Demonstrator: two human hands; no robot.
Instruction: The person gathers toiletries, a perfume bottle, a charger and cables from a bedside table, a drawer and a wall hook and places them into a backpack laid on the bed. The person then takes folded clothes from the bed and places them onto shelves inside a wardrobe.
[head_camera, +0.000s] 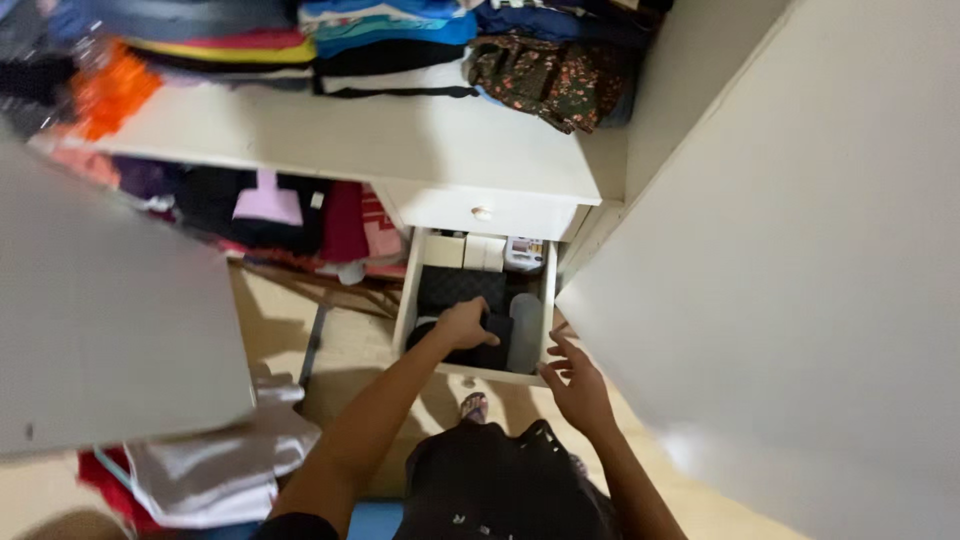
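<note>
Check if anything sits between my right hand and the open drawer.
Nothing visible does. The right hand hovers open by the front right corner of the open drawer, with only bare air between. The left hand already rests on a dark item inside.

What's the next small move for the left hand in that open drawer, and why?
Probably close the fingers and lift. The left hand already rests on the black item inside the open drawer, while the right hand hovers open by the drawer's front corner, holding nothing. Whether the left hand has already gripped the item is unclear.
</note>
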